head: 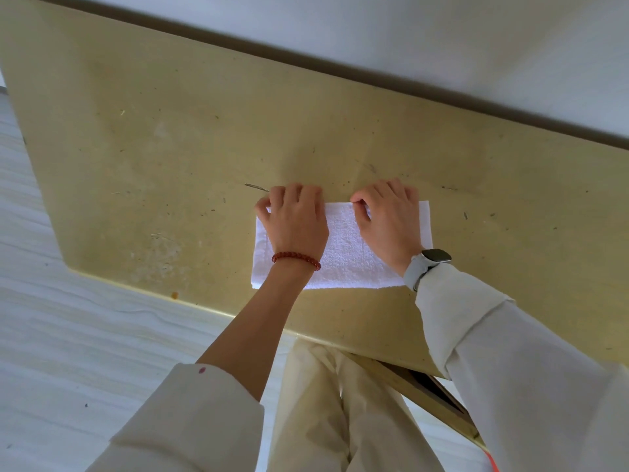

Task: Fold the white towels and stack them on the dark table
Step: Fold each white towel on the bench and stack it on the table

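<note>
towel (343, 253): white terry, already folded to a narrow band, lying flat on the worktop (170, 148) near its front edge, long side running left to right. you keep it close so both arms reach the far edge without stretching.

left hand (296, 219): over the towel's left end, fingers curled at the far edge, apparently gripping it there; the thumb lies out past the corner. placed so, it looks ready to bring that edge over.

right hand (388, 216): on the right end, thumb and forefinger pinching the far edge, other fingers curled behind. the pair hold both ends so that edge stays level and the fold straight.

bracelet (296, 258): red beads, left wrist. watch (430, 260): pale strap, right wrist.

worktop: yellowish, scuffed and speckled; no stack of towels in view.
</note>
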`<state>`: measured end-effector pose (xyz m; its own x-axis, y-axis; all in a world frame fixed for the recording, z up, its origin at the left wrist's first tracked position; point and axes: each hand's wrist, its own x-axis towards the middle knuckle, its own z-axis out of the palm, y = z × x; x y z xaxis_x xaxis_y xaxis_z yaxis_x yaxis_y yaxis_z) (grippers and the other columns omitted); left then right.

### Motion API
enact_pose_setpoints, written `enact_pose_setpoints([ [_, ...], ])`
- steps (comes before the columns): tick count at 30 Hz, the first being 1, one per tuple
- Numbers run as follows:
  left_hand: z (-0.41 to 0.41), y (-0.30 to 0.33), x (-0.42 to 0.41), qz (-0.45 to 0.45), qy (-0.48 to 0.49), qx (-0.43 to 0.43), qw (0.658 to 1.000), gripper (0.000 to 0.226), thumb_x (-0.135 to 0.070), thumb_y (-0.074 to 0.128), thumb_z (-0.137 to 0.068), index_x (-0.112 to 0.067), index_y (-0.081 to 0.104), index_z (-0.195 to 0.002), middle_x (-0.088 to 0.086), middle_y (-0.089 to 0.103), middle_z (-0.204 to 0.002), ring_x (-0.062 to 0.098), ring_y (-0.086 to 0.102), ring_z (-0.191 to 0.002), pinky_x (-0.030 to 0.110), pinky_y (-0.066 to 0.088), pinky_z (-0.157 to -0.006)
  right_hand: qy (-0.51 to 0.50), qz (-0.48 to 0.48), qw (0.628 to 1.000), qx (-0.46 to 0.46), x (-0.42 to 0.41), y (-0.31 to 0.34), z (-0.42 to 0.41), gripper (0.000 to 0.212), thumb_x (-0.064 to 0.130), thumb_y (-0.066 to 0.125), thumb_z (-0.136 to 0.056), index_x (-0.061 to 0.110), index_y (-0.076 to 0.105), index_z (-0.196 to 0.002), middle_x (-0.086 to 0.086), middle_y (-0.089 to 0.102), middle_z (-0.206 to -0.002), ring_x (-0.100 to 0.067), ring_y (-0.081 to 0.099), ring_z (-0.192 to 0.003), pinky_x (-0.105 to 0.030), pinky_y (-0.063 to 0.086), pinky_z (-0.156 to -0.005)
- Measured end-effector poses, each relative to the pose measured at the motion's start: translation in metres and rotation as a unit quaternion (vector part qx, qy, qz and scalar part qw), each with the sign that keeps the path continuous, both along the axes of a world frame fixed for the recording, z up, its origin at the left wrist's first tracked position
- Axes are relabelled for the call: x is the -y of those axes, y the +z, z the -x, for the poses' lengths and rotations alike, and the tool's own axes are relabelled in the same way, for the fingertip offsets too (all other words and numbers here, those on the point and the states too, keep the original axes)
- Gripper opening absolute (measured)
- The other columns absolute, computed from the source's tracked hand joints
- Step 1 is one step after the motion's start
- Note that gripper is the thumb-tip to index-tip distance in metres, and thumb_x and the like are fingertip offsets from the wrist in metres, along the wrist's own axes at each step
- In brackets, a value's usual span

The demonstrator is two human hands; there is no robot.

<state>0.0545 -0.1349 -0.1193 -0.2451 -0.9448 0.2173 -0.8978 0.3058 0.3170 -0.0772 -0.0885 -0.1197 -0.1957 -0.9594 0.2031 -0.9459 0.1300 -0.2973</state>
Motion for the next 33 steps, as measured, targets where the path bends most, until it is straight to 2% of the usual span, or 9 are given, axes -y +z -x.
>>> enact_pose_setpoints([
  [3, -0.005, 0.001, -0.011, 0.052, -0.022, 0.006, 0.998, 0.027, -0.005, 0.056, -0.078, -0.019, 0.066, -0.098, -0.003, 0.065, -0.105, 0.020, 0.053, -0.102, 0.037, 0.027, -0.089, 0.006, 0.030, 0.998, -0.048, -0.013, 0.006, -0.001, 0.020, 0.009, 0.048, -0.084, 0.015, 0.065, -0.092, -0.001, 0.066, -0.093, -0.025, 0.060, -0.096, -0.044, 0.037, -0.095],
  [6, -0.016, 0.001, -0.032, 0.057, -0.073, 0.036, 0.995, 0.037, -0.003, 0.048, -0.081, -0.012, 0.060, -0.115, 0.003, 0.060, -0.124, 0.025, 0.047, -0.123, 0.048, 0.027, -0.101, 0.042, -0.024, 0.997, -0.062, -0.036, 0.011, -0.011, 0.034, 0.015, 0.038, -0.090, 0.012, 0.058, -0.117, -0.007, 0.058, -0.124, -0.029, 0.048, -0.124, -0.054, 0.026, -0.108],
  [12, -0.029, -0.015, -0.062, -0.104, -0.064, 0.132, 0.984, 0.051, -0.037, 0.028, -0.091, -0.022, 0.032, -0.139, 0.013, 0.035, -0.147, 0.038, 0.029, -0.136, 0.060, 0.014, -0.108, 0.033, -0.175, 0.981, -0.074, -0.058, -0.010, -0.006, 0.049, 0.035, 0.024, -0.096, 0.020, 0.030, -0.142, -0.013, 0.031, -0.149, -0.036, 0.024, -0.138, -0.051, 0.010, -0.113],
  [16, -0.028, -0.018, -0.059, -0.128, -0.064, 0.159, 0.977, 0.055, -0.042, 0.026, -0.090, -0.024, 0.032, -0.141, 0.011, 0.032, -0.149, 0.039, 0.027, -0.136, 0.066, 0.017, -0.104, 0.030, -0.184, 0.979, -0.082, -0.056, -0.011, -0.006, 0.050, 0.038, 0.024, -0.096, 0.023, 0.029, -0.143, -0.012, 0.029, -0.150, -0.038, 0.023, -0.138, -0.052, 0.008, -0.112],
  [19, -0.031, -0.011, -0.059, -0.111, -0.071, 0.117, 0.984, 0.051, -0.039, 0.030, -0.090, -0.023, 0.036, -0.138, 0.011, 0.037, -0.146, 0.038, 0.028, -0.136, 0.068, 0.014, -0.102, 0.024, -0.172, 0.984, -0.042, -0.057, -0.005, -0.004, 0.048, 0.034, 0.026, -0.095, 0.019, 0.034, -0.140, -0.013, 0.033, -0.148, -0.037, 0.025, -0.137, -0.055, 0.015, -0.111],
  [23, -0.054, -0.008, -0.060, -0.002, -0.148, 0.074, 0.986, 0.032, -0.025, 0.041, -0.090, -0.021, 0.051, -0.120, 0.004, 0.058, -0.127, 0.026, 0.041, -0.126, 0.063, 0.018, -0.104, 0.021, -0.161, 0.986, -0.040, -0.064, 0.007, 0.014, 0.045, 0.028, 0.029, -0.092, 0.014, 0.047, -0.131, -0.017, 0.042, -0.141, -0.037, 0.035, -0.133, -0.056, 0.021, -0.108],
  [27, -0.071, -0.004, -0.058, -0.001, -0.125, 0.079, 0.989, 0.027, -0.022, 0.043, -0.088, -0.016, 0.065, -0.103, -0.003, 0.065, -0.116, 0.020, 0.048, -0.118, 0.057, 0.025, -0.101, 0.034, -0.175, 0.980, -0.085, -0.070, 0.016, 0.026, 0.042, 0.031, 0.034, -0.087, 0.020, 0.054, -0.123, -0.008, 0.052, -0.127, -0.029, 0.045, -0.117, -0.052, 0.027, -0.101],
  [30, -0.069, 0.006, -0.044, -0.008, -0.121, 0.115, 0.986, 0.033, -0.019, 0.039, -0.087, -0.014, 0.062, -0.111, -0.007, 0.068, -0.107, 0.022, 0.050, -0.123, 0.059, 0.020, -0.103, 0.069, -0.146, 0.981, -0.103, -0.078, 0.023, 0.023, 0.040, 0.035, 0.036, -0.087, 0.019, 0.060, -0.114, -0.008, 0.060, -0.106, -0.028, 0.056, -0.095, -0.045, 0.033, -0.092],
  [33, -0.064, 0.014, -0.027, 0.000, -0.098, 0.158, 0.983, 0.039, -0.015, 0.040, -0.085, -0.015, 0.057, -0.120, -0.008, 0.071, -0.093, 0.023, 0.049, -0.125, 0.063, 0.018, -0.104, 0.123, -0.126, 0.981, -0.082, -0.092, 0.027, 0.011, 0.039, 0.039, 0.037, -0.087, 0.019, 0.065, -0.105, -0.005, 0.061, -0.094, -0.025, 0.058, -0.085, -0.040, 0.029, -0.085],
])
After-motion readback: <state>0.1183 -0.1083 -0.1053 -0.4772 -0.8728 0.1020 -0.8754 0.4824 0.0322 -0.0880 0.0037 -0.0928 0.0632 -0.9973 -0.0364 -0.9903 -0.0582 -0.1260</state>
